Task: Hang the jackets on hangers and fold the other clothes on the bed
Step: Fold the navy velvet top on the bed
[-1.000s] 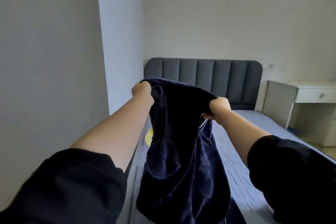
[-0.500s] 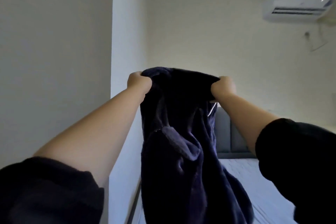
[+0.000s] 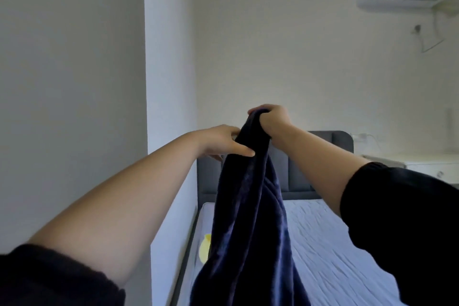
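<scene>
The fingers of your right hand are clamped over the bunched top of the navy garment. At its 8 o'clock, your left hand pinches the cloth. It hangs toward 6 o'clock above the bed. It looks soft, plush and floppy, so grip the top edge wide.

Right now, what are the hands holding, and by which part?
Both hold the dark blue garment near its top: the right hand grips the bunched top, the left hand pinches just below.
</scene>
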`<state>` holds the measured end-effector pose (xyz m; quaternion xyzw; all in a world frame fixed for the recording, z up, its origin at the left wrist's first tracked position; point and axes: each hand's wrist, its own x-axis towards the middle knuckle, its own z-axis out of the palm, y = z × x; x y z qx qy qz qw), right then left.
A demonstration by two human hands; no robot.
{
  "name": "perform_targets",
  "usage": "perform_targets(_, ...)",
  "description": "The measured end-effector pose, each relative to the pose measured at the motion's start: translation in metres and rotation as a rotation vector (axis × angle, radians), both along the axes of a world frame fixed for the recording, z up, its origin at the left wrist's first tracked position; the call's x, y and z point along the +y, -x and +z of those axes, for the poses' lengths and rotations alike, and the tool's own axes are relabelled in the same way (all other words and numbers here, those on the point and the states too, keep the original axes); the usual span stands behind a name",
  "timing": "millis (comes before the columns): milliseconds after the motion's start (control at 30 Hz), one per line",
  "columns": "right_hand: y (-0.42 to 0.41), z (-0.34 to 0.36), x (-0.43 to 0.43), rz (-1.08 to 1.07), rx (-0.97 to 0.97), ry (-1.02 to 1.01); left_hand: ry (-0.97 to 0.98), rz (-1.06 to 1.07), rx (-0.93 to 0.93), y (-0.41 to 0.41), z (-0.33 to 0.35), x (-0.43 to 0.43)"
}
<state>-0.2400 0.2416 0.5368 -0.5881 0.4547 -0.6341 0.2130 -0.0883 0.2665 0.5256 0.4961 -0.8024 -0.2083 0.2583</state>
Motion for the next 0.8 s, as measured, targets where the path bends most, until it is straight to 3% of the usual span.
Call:
perform_targets(133, 0.009, -0.026, -0.002, -0.028, 0.193, -0.01, 0.189, 0.181, -0.048, 0.003, -0.013, -0.006)
perform_targets(200, 0.021, -0.04, -0.002, -0.042, 0.527, -0.053, 0.355, 0.369, -0.094, -0.006, -0.019, -0.014)
perform_targets(267, 0.029, -0.061, -0.007, -0.133, 0.833, -0.144, 0.442, 0.48, -0.009, -0.01, -0.031, -0.021)
perform_targets(333, 0.036, -0.085, -0.01, -0.293, 0.888, -0.149, 0.449, 0.523, 0.188, -0.01, -0.041, -0.026)
perform_targets(433, 0.049, -0.129, -0.017, -0.477, 0.754, -0.171, 0.372, 0.551, 0.57, -0.008, -0.055, -0.03)
perform_targets(533, 0.055, -0.169, -0.021, -0.297, 0.607, -0.561, 0.236, 0.571, 0.827, -0.009, -0.069, -0.033)
perform_targets(600, 0.057, -0.178, -0.026, -0.204, 0.339, -0.651, 0.141, 0.584, 0.828, -0.013, -0.082, -0.035)
perform_targets(700, 0.06, -0.146, -0.034, -0.142, -0.203, -0.483, 0.203, 0.659, 0.593, -0.025, -0.092, -0.04)
perform_targets(800, 0.067, -0.094, -0.034, -0.084, -0.479, -0.234, 0.664, 0.638, -0.138, -0.044, -0.089, -0.042)
